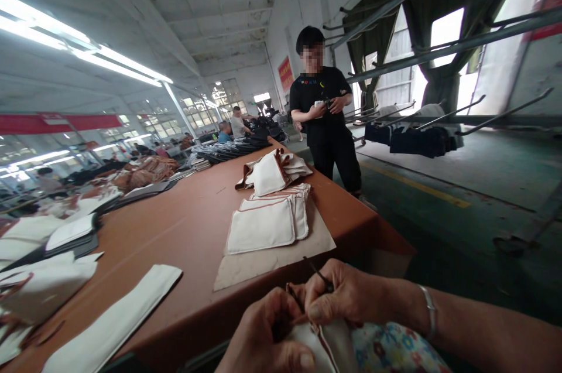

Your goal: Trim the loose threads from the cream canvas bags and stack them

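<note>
At the bottom of the head view, my left hand (270,332) is closed on a cream fabric piece (322,346) with a brown seam down it. My right hand (336,294) pinches the top edge of the same piece between thumb and fingers. A thin dark pointed tool (314,268), perhaps thread snips, sticks out of my right fist; most of it is hidden. Just beyond my hands, a stack of cream fabric panels (261,226) with brown stitching lies on a beige sheet (246,270). Behind it is a folded cream-and-brown pile (270,174).
The brown tabletop (175,232) stretches away from me. A long cream strip (118,317) lies at its near left, with fabric heaps (48,285) along the left side. A person in black (327,109) stands past the right edge, near a metal rack (408,57).
</note>
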### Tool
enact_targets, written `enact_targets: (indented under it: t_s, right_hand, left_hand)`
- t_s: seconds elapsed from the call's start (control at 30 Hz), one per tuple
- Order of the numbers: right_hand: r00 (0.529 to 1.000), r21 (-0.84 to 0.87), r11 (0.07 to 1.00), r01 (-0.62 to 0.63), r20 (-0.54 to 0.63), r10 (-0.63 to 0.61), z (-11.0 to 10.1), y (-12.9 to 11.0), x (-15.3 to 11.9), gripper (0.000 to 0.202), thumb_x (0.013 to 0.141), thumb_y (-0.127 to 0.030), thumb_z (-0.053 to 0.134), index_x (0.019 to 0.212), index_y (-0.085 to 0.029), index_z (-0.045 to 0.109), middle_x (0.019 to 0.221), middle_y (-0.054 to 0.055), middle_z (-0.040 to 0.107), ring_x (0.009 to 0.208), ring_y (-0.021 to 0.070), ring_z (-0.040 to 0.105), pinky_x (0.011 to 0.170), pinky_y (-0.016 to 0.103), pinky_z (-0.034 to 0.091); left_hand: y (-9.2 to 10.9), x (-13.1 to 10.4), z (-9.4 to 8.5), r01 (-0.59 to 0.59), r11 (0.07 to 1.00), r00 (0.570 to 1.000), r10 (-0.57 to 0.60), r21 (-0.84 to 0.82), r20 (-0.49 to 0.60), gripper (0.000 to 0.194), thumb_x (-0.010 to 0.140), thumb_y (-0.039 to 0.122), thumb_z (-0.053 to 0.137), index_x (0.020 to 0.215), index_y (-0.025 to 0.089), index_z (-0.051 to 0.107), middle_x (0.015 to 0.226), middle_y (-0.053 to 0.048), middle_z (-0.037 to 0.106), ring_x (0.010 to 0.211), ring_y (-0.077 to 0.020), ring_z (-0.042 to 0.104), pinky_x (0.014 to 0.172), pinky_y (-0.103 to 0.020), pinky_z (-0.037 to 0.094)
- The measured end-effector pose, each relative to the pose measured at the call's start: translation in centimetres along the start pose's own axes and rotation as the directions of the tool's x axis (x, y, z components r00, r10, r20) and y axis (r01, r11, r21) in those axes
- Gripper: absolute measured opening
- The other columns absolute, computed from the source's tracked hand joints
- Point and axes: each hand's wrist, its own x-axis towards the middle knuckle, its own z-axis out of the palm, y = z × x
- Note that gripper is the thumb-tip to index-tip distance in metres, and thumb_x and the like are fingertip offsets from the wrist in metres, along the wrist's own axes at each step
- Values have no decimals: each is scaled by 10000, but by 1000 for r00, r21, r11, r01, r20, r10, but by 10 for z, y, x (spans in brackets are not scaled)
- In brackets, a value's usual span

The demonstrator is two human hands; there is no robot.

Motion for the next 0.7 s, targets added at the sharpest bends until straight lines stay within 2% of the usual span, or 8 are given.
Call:
enact_targets:
  t_s: [0.07,0.13,0.23,0.3,0.37,0.47,0.57,0.7]
  right_hand:
    - [998,5,998,-70,-10,70,0,2,-3,334,810,-437,697,806,-102,708,563,-53,518,344,27,352,317,146,268]
    - [995,8,996,-93,-42,94,-2,5,-5,315,817,-427,683,837,-114,718,561,-58,514,326,28,355,298,142,279]
    - [992,17,994,-104,-76,105,-2,5,-8,315,809,-427,689,865,-120,736,599,-54,526,327,16,344,289,135,273]
    - [990,19,993,-115,-81,117,-1,4,-9,331,804,-435,695,890,-120,748,617,-47,539,337,14,348,291,134,278]
    - [987,25,991,-133,-84,134,0,4,-10,344,802,-447,696,896,-120,751,586,-51,524,335,21,356,292,133,292]
    - [984,65,987,-144,-95,150,2,5,-12,358,793,-466,702,874,-121,750,565,-52,521,322,22,344,284,130,299]
    - [983,96,985,-141,-101,151,3,7,-15,360,791,-468,703,882,-123,753,614,-34,569,333,19,347,285,129,294]
    - [981,89,984,-155,-108,164,3,6,-17,358,800,-461,696,876,-117,753,570,-38,552,339,21,339,292,135,245]
  left_hand:
    - [1,-6,0,-17,999,1000,16,-43,-25,457,676,527,793,836,176,548,708,26,536,603,-99,413,544,-207,327]
    - [1,-12,2,-57,998,989,58,14,-132,387,751,502,737,854,178,552,749,13,546,647,-113,444,583,-214,367]
    - [1,-18,5,-149,928,927,252,342,-279,176,851,344,660,819,191,580,724,11,561,644,-122,492,600,-214,406]
    - [-1,-20,6,-264,756,849,477,599,-227,66,875,214,613,812,198,605,768,-16,609,673,-136,555,625,-218,448]
    - [-4,-20,5,-341,519,758,645,784,-97,106,866,110,592,890,202,638,869,-58,643,760,-163,606,681,-240,492]
    - [-7,-18,6,-347,245,667,743,905,54,225,825,33,610,987,185,647,878,-78,641,759,-179,605,672,-265,517]
    - [-10,-16,9,-338,154,627,772,929,100,241,810,4,605,993,158,637,839,-72,630,713,-171,587,638,-263,519]
    - [-13,-13,11,-277,53,631,763,959,140,191,835,32,581,971,154,637,826,-69,632,723,-187,596,648,-287,537]
